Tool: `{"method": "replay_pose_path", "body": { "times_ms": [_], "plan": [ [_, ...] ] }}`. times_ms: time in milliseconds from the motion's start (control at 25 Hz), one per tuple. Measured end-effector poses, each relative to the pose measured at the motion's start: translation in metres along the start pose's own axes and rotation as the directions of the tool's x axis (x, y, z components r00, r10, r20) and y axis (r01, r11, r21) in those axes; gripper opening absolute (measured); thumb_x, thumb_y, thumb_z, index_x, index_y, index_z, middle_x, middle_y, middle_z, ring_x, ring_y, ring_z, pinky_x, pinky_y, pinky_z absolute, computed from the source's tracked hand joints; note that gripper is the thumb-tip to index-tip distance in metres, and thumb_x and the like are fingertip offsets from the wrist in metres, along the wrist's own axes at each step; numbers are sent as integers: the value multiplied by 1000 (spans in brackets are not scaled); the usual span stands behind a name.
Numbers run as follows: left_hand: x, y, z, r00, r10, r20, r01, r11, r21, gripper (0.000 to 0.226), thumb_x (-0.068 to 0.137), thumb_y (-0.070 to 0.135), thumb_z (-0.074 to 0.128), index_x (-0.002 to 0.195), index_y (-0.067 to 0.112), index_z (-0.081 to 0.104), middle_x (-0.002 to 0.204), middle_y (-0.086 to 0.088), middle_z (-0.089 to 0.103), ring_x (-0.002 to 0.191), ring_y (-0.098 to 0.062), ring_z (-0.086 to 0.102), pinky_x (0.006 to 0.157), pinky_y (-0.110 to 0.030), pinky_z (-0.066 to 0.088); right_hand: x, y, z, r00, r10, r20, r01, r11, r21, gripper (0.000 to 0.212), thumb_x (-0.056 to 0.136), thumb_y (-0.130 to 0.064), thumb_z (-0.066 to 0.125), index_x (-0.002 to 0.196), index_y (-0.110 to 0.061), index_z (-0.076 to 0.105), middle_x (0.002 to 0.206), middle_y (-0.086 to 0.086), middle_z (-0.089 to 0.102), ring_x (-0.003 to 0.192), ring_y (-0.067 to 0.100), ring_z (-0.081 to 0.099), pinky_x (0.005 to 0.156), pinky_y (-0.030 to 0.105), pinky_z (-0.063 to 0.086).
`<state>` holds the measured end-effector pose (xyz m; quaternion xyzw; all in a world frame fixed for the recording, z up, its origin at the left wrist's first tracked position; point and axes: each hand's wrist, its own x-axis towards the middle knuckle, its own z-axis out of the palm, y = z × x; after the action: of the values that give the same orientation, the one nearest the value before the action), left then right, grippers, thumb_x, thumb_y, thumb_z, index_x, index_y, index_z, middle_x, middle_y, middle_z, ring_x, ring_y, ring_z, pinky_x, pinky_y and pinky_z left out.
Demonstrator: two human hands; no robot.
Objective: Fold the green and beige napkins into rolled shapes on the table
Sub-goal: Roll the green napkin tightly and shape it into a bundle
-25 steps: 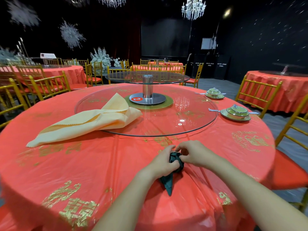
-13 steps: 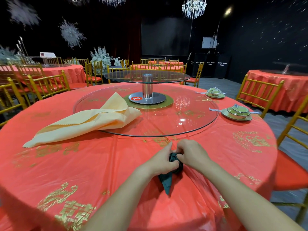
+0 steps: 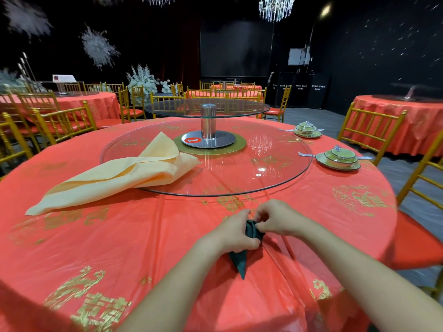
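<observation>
The green napkin (image 3: 240,261) is a small rolled bundle on the red cloth of the counter (image 3: 119,248), near its front edge. The left hand (image 3: 234,233) grips it from the left with the fingers curled round it, and the right hand (image 3: 275,219) pinches its top from the right. One pointed end sticks out below the left hand. The beige napkin (image 3: 115,178) lies loosely folded, well apart at the left, partly on the glass turntable (image 3: 275,168).
</observation>
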<state>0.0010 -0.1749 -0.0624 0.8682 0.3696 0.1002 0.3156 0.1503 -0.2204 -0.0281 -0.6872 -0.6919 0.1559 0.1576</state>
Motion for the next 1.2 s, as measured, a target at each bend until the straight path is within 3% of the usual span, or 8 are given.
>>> {"method": "replay_pose_path", "body": {
  "times_ms": [320, 560, 680, 800, 920, 1040, 1120, 1200],
  "plan": [
    [7, -5, 1, 1000, 29, -5, -29, 1000, 10, 89, 57, 45, 62, 136, 15, 34, 122, -4, 54, 115, -25, 50, 97, -39, 43, 4, 8, 23, 981, 17, -195, -30, 998, -62, 27, 72, -14, 62, 59, -32, 46, 64, -13, 51, 68, 13, 50, 60, 26, 38],
    [-2, -8, 0, 996, 89, 3, -89, 994, -60, 89, 59, 49, 64, 137, 24, 30, 124, 1, 50, 114, -17, 50, 97, -35, 45, 3, 14, 25, 995, 95, -36, -73, 915, 397, 25, 77, 2, 61, 68, -19, 52, 59, -5, 51, 49, 2, 46, 49, 17, 38],
    [-8, -6, -15, 998, 29, -56, -48, 932, -360, 76, 75, 59, 56, 137, 20, 37, 132, -3, 47, 110, -8, 49, 90, -23, 42, 4, 15, 29, 994, 84, -68, -64, 965, 253, 32, 74, -1, 63, 58, -24, 49, 54, -9, 50, 52, 7, 48, 50, 18, 36],
    [-17, -16, -22, 997, -73, -3, 48, 692, -720, 27, 99, 30, 36, 106, 16, 58, 99, 1, 64, 89, -9, 56, 71, -20, 44, -2, 15, 42, 978, 121, -172, -87, 977, 193, 29, 76, -11, 65, 57, -25, 47, 59, -7, 54, 61, 13, 52, 57, 26, 37],
    [-28, -23, -9, 991, 13, -131, -92, 780, -618, 18, 84, 2, 53, 93, 17, 57, 88, 5, 61, 76, 3, 59, 71, -14, 47, -6, 12, 46, 963, 150, -226, -125, 985, 122, 28, 78, -14, 60, 59, -25, 42, 63, -7, 52, 68, 15, 49, 60, 27, 33],
    [-33, -27, 9, 971, 185, -151, -235, 852, -468, 49, 65, 33, 68, 109, 21, 49, 102, 7, 59, 93, 1, 56, 86, -20, 45, -9, 11, 46, 960, 175, -220, -154, 982, 108, 26, 77, -15, 57, 60, -25, 40, 65, -8, 51, 73, 19, 52, 65, 31, 41],
    [-27, -18, 18, 952, 132, -274, -256, 837, -484, 63, 58, 46, 71, 111, 23, 48, 100, 10, 58, 92, 1, 55, 84, -18, 43, -14, 9, 48, 965, 173, -197, -156, 983, 97, 18, 76, -18, 54, 63, -23, 43, 71, -3, 57, 77, 24, 55, 67, 34, 44],
    [-19, -3, 26, 906, 18, -422, -251, 828, -502, 49, 63, 45, 72, 105, 30, 51, 95, 13, 59, 90, -3, 57, 79, -18, 42, -18, 4, 52, 969, 128, -211, -121, 992, 46, 5, 74, -22, 49, 75, -20, 53, 84, 3, 66, 87, 30, 61, 67, 37, 46]
  ]
}}
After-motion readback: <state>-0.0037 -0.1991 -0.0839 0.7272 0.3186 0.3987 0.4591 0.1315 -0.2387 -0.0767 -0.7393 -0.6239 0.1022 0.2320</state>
